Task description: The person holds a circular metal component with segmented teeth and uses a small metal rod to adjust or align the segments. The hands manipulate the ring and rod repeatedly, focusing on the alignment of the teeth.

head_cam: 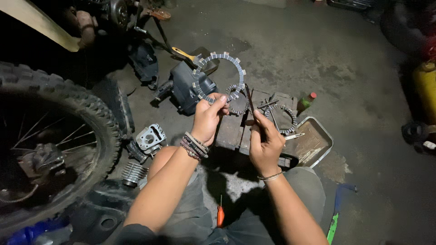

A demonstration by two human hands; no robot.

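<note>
Seated on a workshop floor, the left hand [206,119] pinches a notched clutch friction plate [219,77] upright while the right hand [263,143] grips a thin pick [250,100] at its rim, apparently inspecting it, which calls for steadiness.

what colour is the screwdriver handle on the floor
Orange screwdriver, seen in the head view, between the knees.

Left hand [208,119] pinches a clutch plate [219,77]; right hand [263,145] grips a thin tool [250,100].

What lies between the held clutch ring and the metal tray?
In the head view, a second toothed ring lies on wooden blocks between the clutch ring and tray.
</note>
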